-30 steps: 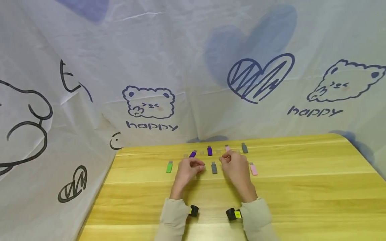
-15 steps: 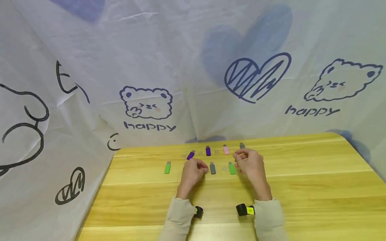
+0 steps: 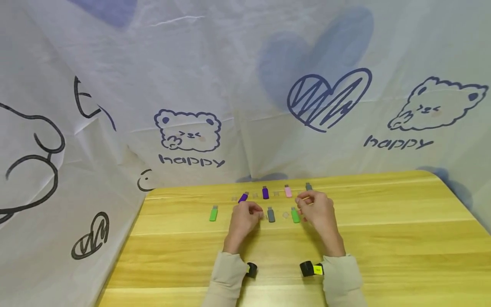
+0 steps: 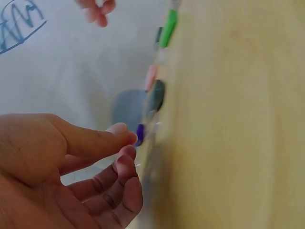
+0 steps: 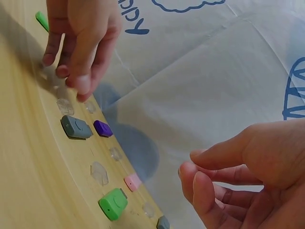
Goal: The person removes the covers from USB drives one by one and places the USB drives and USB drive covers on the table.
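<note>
Several USB sticks lie on the wooden table. My left hand (image 3: 244,221) hovers over the nearer row, left of a grey USB stick (image 3: 271,214) and a small clear piece (image 5: 65,106). Its fingers are loosely bent, and nothing shows between thumb and forefinger in the left wrist view. My right hand (image 3: 319,213) hangs right of a green USB stick (image 3: 295,215), thumb and fingertips close together with nothing visible in them. It partly covers another grey USB stick (image 3: 309,186). A purple USB stick (image 3: 243,197) sits just behind my left hand.
A second purple USB stick (image 3: 265,192) and a pink USB stick (image 3: 288,191) lie in the back row, with clear pieces (image 3: 276,193) between sticks. Another green USB stick (image 3: 213,213) is at far left. A printed white cloth (image 3: 245,145) hangs behind the table (image 3: 383,238).
My right hand has shifted right, uncovering the green stick and a clear piece and covering the pink stick at right. My left hand has moved slightly right. Both barely move in the last half second.
</note>
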Tool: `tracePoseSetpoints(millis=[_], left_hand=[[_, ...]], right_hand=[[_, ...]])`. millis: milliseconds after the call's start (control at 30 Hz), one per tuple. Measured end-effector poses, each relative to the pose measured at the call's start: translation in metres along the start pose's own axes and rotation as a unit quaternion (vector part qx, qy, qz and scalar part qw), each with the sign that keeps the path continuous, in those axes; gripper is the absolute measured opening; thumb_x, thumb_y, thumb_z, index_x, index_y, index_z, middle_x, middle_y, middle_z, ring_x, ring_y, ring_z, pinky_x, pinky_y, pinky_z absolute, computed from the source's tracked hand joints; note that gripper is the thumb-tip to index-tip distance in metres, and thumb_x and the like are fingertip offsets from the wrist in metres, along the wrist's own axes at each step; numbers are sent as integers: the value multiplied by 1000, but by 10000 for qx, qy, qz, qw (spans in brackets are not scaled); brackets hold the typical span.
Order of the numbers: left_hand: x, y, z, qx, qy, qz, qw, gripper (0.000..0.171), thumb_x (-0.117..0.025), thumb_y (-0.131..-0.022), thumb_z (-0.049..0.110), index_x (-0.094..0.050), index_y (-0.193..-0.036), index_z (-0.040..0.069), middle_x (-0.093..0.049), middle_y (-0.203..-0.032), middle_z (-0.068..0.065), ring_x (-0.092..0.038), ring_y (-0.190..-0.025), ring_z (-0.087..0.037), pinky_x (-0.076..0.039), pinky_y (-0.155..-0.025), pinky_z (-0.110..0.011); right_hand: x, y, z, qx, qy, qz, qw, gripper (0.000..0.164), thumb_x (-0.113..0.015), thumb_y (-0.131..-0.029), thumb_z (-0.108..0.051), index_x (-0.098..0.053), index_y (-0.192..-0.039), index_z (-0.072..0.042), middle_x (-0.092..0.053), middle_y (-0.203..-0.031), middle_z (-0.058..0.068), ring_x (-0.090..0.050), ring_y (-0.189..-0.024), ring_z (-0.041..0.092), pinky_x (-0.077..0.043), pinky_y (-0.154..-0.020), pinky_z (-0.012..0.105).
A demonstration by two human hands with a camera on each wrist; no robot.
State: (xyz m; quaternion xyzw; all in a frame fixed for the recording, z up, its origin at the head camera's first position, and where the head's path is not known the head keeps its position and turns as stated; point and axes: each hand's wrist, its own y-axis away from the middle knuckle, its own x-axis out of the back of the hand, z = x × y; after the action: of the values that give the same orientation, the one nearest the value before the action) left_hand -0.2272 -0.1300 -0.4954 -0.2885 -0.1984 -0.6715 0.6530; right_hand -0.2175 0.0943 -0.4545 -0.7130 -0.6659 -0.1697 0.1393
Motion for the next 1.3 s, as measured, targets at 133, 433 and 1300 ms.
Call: tracePoseSetpoints(millis=[133,433,1300], left_hand=[[14,2,1,-32,273,162,9995,6,-72,-94,2,-78,-91,2,-72,-83,-6,-62,-73,-15,-54,-64,-28],[48,7,-1,211,1423,973,9848,11,-70,-97,4,-77,-100,-5,-74,-87,-18,-67,-71,-23,-56,-59,-23],[102,20,-65,1195,2993,3228,8899,29,-54,-108,17,-72,-110,-5,-71,-86,-11,-67,-74,-16,-57,-61,-21]], right_hand=[[-1,1,-1,44,-13,-14,10000,20,-68,-98,-8,-70,-113,6,-71,-92,20,-73,-73,35,-62,-58,43],[-13,1,-6,508,505,66,9974,19,-71,-97,-14,-75,-111,0,-72,-93,13,-71,-72,26,-57,-59,32],[-121,3,-29,2926,1410,-460,9447,28,-78,-92,-10,-70,-119,-7,-66,-110,10,-65,-95,25,-57,-78,37]])
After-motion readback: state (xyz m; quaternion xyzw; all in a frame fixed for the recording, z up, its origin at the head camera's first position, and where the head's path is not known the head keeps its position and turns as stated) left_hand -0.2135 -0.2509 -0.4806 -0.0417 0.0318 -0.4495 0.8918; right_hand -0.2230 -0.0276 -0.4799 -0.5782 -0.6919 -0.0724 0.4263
